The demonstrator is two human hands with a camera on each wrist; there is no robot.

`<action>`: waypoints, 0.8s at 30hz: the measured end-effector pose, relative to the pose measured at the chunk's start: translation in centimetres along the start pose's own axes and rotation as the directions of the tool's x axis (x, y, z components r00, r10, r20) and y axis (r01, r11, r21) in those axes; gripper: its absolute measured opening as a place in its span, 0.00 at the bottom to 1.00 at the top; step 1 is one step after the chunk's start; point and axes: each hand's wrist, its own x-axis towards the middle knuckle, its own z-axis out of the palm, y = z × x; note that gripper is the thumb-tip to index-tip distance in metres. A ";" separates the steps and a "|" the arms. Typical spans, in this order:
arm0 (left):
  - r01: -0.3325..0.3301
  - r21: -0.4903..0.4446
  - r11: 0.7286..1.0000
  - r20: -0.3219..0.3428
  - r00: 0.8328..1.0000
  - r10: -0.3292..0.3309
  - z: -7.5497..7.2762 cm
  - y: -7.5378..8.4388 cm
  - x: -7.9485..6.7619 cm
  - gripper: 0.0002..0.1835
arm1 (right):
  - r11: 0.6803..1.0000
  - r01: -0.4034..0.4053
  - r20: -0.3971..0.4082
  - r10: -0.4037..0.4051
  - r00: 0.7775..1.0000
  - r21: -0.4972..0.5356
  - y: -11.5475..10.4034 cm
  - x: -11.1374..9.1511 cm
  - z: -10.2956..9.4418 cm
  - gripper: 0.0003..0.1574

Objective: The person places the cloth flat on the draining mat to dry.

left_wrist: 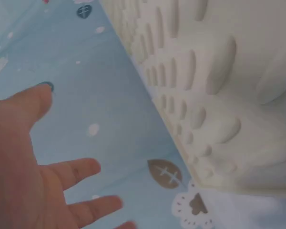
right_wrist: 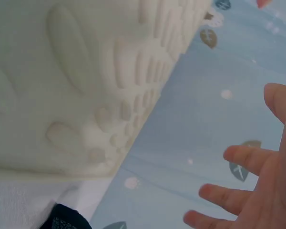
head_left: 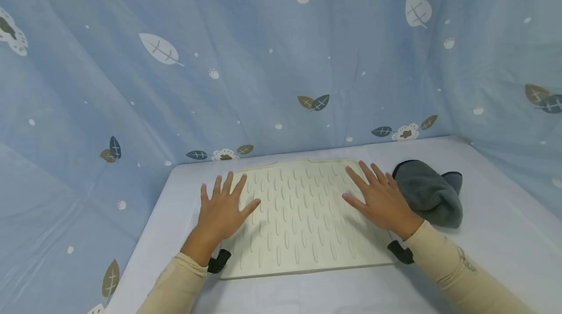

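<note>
A cream-coloured mat or tray (head_left: 298, 236) with rows of raised oblong ridges lies flat on the white table. Over its left edge, my left hand (head_left: 223, 211) is held with fingers spread, holding nothing. My right hand (head_left: 379, 199) hovers over the right edge in the same way, fingers apart and nothing in them. In the left wrist view the ridged surface (left_wrist: 200, 71) stands apart from the spread fingers. The right wrist view likewise shows a gap between the fingers and the ridged surface (right_wrist: 100, 67).
A crumpled dark grey cloth (head_left: 432, 194) lies on the table (head_left: 333, 289) just right of my right hand. Blue fabric (head_left: 246, 70) printed with leaves and flowers hangs behind the table and at both sides. Black straps (head_left: 218, 261) show at both wrists.
</note>
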 end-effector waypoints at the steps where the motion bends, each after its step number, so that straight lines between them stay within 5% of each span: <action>1: -0.005 -0.001 1.000 -0.011 1.000 0.005 -0.1 -0.1 0.0 0.43 | 1.000 0.006 -0.008 -0.006 1.000 0.008 0.0 0.0 0.0 0.44; 11: 0.007 -0.058 0.998 -0.082 0.997 -0.012 -0.4 -2.2 -1.1 0.29 | 0.995 0.075 -0.085 -0.069 0.994 0.071 0.7 -0.7 -0.4 0.32; 17: 0.113 -0.114 0.987 0.048 0.993 -0.108 -0.1 -4.3 -1.2 0.29 | 0.987 0.053 -0.063 -0.044 0.997 0.150 1.6 -1.1 -0.6 0.26; 24: 0.157 -0.132 0.979 0.152 0.979 -0.137 1.1 -5.8 -1.0 0.29 | 0.984 -0.036 0.018 0.034 0.999 0.173 3.3 -0.6 -0.4 0.24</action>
